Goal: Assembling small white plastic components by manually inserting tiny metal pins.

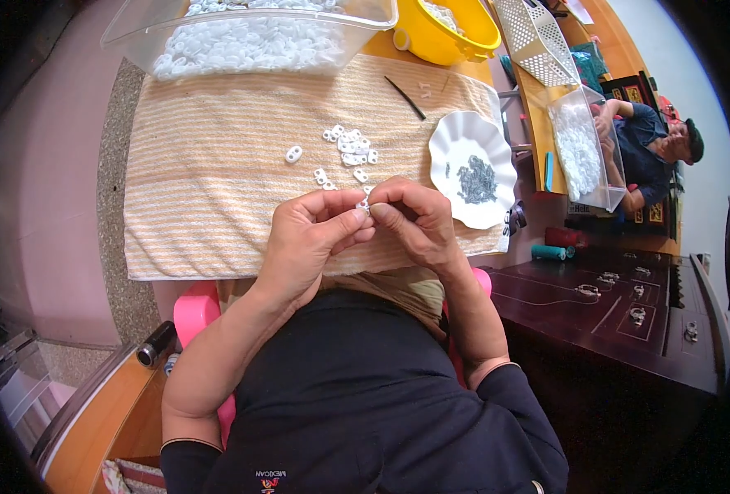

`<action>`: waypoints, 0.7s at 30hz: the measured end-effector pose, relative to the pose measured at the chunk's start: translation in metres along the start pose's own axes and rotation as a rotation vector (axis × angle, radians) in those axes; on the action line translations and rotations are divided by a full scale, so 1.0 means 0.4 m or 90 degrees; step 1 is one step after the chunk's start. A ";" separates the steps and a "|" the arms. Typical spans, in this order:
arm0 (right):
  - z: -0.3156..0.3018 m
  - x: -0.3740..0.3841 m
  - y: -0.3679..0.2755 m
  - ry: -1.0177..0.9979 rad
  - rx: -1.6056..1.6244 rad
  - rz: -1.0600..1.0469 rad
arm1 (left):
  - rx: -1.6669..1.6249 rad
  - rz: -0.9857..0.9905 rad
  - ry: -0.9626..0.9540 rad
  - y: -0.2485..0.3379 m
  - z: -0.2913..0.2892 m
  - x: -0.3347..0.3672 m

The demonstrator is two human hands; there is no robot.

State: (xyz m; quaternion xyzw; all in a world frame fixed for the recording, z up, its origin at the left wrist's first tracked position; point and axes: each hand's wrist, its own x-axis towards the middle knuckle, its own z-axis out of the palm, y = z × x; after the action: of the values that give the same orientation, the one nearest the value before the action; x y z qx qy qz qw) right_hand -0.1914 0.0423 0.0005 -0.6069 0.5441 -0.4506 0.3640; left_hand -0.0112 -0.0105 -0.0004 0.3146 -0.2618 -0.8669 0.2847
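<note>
A small white plastic piece with two holes is pinched between the thumb and fingertips of my left hand, just above the towel's near side. The fingers of my right hand are closed in a pinch right against it; whatever they hold is hidden. Beyond my hands lies a loose cluster of matching white two-hole pieces, and one more piece rests apart to the left. A white scalloped plate right of my hands carries a heap of tiny dark grey metal-looking bits.
A striped beige towel covers the table. At the back stand a clear bin of white pieces and a yellow basin. A thin black stick lies behind the plate. Another person works at a clear box on the right.
</note>
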 end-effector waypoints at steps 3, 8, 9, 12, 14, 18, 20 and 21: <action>-0.001 0.000 0.000 -0.004 -0.019 -0.004 | 0.002 -0.003 -0.007 -0.001 -0.003 0.000; -0.004 -0.001 -0.007 -0.012 -0.049 -0.002 | -0.004 -0.001 -0.017 -0.005 -0.001 0.001; -0.003 -0.001 -0.010 -0.013 -0.054 0.005 | -0.006 -0.002 -0.018 -0.005 -0.001 0.000; -0.002 -0.004 -0.004 -0.024 -0.057 0.013 | -0.008 -0.001 -0.015 -0.008 -0.001 0.000; 0.000 -0.004 -0.002 -0.034 -0.054 0.014 | -0.008 0.001 -0.009 -0.009 -0.001 -0.001; 0.001 -0.006 -0.010 -0.037 -0.024 0.037 | 0.015 0.021 -0.005 -0.009 0.008 -0.006; 0.001 -0.007 -0.016 -0.041 -0.011 0.053 | 0.021 0.033 -0.002 -0.009 0.011 -0.008; 0.002 -0.007 -0.021 -0.040 0.016 0.082 | 0.023 0.034 -0.002 -0.010 0.011 -0.008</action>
State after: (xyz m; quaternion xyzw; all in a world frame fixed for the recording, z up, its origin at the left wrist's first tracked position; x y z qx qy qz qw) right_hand -0.1879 0.0462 0.0077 -0.5802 0.5645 -0.4137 0.4167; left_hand -0.0135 -0.0044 0.0011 0.3114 -0.2860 -0.8547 0.3013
